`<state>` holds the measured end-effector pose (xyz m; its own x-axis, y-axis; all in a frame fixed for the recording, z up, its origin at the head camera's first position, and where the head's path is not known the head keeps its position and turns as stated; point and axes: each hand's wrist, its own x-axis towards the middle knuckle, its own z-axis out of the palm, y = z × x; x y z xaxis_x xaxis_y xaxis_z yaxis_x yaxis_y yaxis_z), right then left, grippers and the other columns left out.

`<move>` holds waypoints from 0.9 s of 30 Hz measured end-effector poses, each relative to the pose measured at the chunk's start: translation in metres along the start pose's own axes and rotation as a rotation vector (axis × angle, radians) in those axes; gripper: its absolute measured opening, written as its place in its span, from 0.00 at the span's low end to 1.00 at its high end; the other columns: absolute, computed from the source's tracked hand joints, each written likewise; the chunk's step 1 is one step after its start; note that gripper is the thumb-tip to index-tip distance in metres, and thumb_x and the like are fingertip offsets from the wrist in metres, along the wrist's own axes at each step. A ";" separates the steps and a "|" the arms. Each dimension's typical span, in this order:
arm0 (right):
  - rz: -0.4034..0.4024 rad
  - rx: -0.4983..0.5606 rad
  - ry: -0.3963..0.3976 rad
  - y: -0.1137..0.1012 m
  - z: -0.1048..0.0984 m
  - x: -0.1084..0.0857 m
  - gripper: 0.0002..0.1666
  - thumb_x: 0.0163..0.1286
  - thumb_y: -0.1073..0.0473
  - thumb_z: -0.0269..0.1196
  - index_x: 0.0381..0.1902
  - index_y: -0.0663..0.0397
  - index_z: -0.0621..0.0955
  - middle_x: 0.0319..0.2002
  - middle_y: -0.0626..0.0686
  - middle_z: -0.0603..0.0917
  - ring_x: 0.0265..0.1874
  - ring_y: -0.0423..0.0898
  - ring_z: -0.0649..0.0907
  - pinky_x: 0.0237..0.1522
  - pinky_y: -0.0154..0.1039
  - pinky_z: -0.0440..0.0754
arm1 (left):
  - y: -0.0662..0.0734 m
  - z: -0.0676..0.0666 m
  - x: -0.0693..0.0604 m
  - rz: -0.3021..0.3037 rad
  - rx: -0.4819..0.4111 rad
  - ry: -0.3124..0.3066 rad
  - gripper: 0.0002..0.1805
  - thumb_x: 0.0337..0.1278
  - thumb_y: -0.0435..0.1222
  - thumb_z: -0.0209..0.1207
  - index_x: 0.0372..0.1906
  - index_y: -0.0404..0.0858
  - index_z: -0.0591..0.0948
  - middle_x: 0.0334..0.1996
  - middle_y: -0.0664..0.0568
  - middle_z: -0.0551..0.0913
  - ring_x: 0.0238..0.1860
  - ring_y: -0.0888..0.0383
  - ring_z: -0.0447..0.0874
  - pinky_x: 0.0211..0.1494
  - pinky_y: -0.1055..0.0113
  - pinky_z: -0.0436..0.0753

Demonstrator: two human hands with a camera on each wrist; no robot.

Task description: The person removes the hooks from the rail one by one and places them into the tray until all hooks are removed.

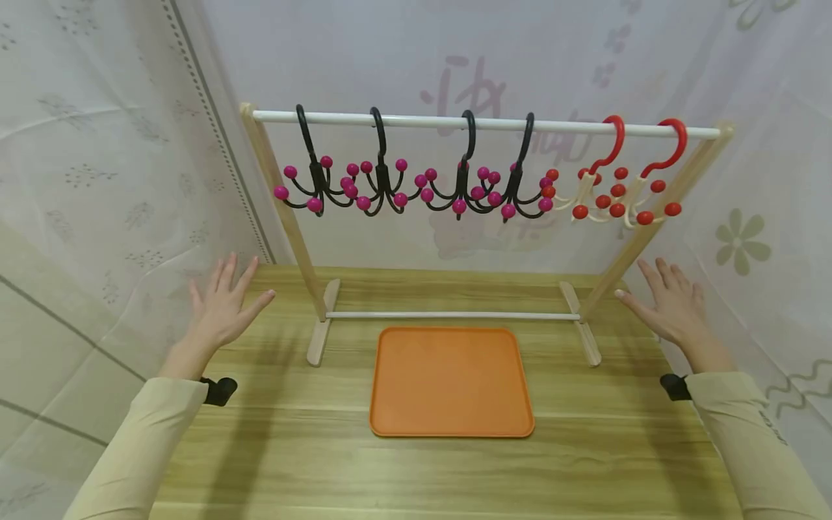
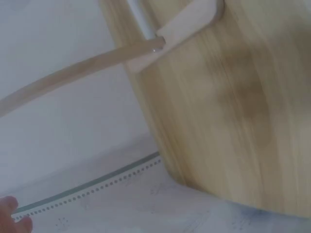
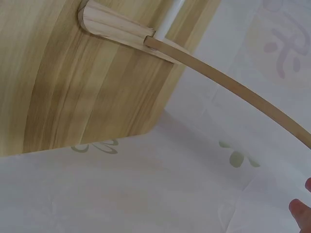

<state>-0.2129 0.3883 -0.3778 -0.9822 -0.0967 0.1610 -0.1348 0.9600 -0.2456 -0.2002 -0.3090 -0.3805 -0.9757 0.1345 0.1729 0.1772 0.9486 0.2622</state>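
Note:
My left hand (image 1: 223, 309) is held over the left side of the table, fingers spread and holding nothing. On the opposite side my right hand (image 1: 676, 307) is spread too, with nothing in it, close to the rack's right leg. Between them stands a wooden rack with a white top bar (image 1: 422, 123). Black hooked hangers with pink ball tips (image 1: 382, 180) hang along its left and middle. Two red-hooked hangers with cream arms and red ball tips (image 1: 585, 191) hang at the right end. Only fingertips (image 2: 14, 218) show in the left wrist view.
A flat orange tray (image 1: 451, 383) lies on the wood-grain table (image 1: 312, 455) in front of the rack. The rack's feet (image 1: 318, 339) and lower white bar (image 1: 448, 315) rest behind it. Patterned pale curtains (image 1: 773, 188) enclose the back and sides.

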 end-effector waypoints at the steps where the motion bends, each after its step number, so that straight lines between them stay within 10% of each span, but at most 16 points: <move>1: -0.004 0.004 0.000 0.000 0.000 0.001 0.47 0.63 0.37 0.48 0.68 0.55 0.44 0.65 0.68 0.41 0.62 0.65 0.37 0.50 0.68 0.30 | 0.000 0.000 0.000 -0.002 -0.018 -0.005 0.38 0.60 0.58 0.37 0.69 0.49 0.39 0.67 0.42 0.30 0.64 0.46 0.22 0.50 0.36 0.21; 9: -0.073 0.122 0.063 0.002 0.002 0.006 0.41 0.65 0.45 0.50 0.66 0.63 0.50 0.62 0.73 0.49 0.60 0.69 0.47 0.53 0.67 0.40 | 0.004 -0.001 0.002 0.034 -0.329 -0.032 0.38 0.62 0.48 0.45 0.68 0.40 0.41 0.65 0.32 0.41 0.61 0.32 0.39 0.53 0.33 0.43; 17: 0.016 0.442 0.115 -0.010 -0.007 0.003 0.35 0.68 0.50 0.49 0.67 0.57 0.52 0.64 0.66 0.53 0.61 0.63 0.52 0.55 0.62 0.50 | 0.017 -0.010 0.006 -0.081 -0.726 -0.061 0.37 0.63 0.49 0.44 0.68 0.37 0.45 0.65 0.36 0.48 0.62 0.38 0.48 0.55 0.39 0.53; 27: 0.061 0.566 0.296 -0.018 -0.010 0.006 0.28 0.66 0.53 0.52 0.61 0.58 0.65 0.57 0.55 0.69 0.56 0.41 0.66 0.54 0.37 0.64 | 0.027 -0.015 0.010 -0.113 -0.802 -0.012 0.36 0.62 0.49 0.45 0.68 0.36 0.48 0.64 0.38 0.52 0.62 0.42 0.51 0.58 0.45 0.56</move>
<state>-0.2149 0.3729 -0.3630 -0.9236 0.1083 0.3677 -0.2071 0.6662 -0.7164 -0.2037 -0.2865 -0.3577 -0.9938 0.0575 0.0952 0.1110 0.4626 0.8796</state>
